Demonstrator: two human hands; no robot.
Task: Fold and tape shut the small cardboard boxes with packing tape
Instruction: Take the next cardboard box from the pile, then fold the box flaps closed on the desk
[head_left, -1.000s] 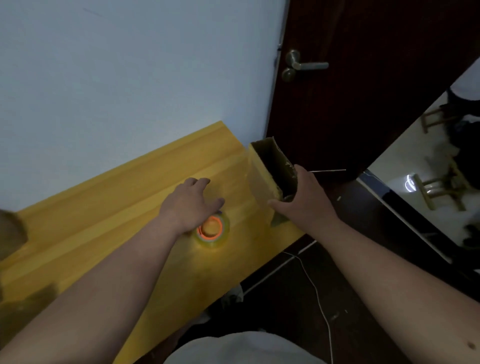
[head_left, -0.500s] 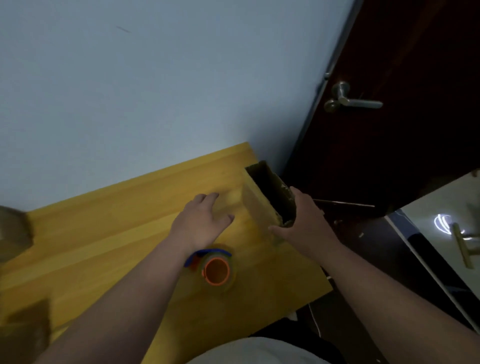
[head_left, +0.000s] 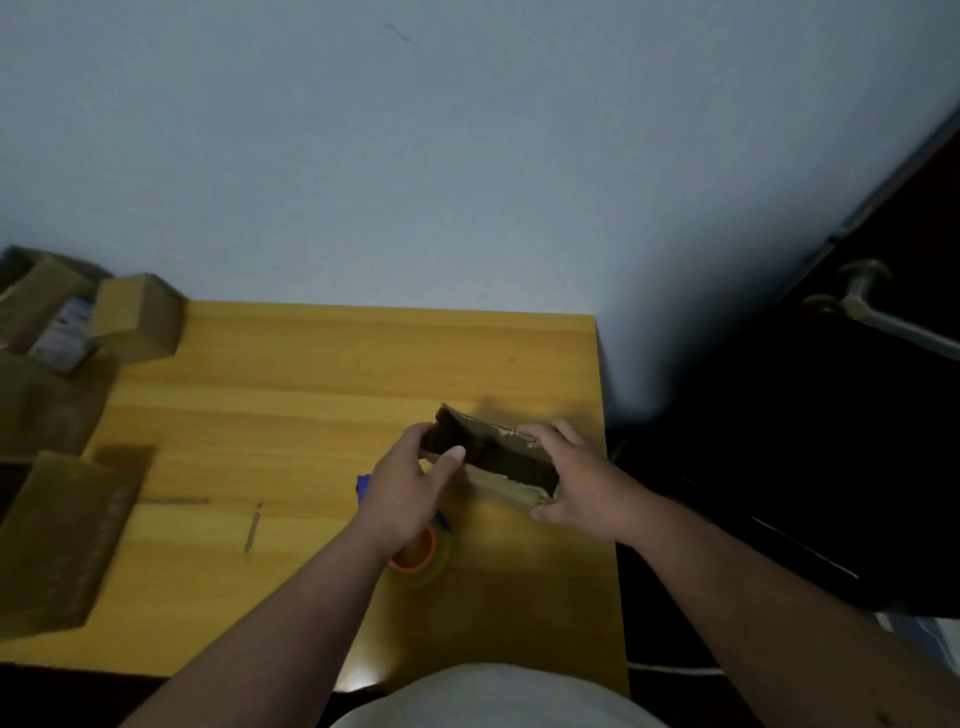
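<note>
Both hands hold the box (head_left: 491, 457) over the table (head_left: 311, 395). The left hand (head_left: 410, 488) pinches one end, the right hand (head_left: 576, 478) grips the other. The box is open, untaped. The tape (head_left: 418, 556) waits below.

Legible text: none that I can read. The flat brown cardboard sheet (head_left: 62, 535) at the left edge of the yellow wooden worktop (head_left: 291, 395) carries faint pale marks, too blurred to make out. The white-and-blue label (head_left: 65, 332) among the stacked brown cardboard boxes (head_left: 132, 317) is likewise unreadable.
</note>
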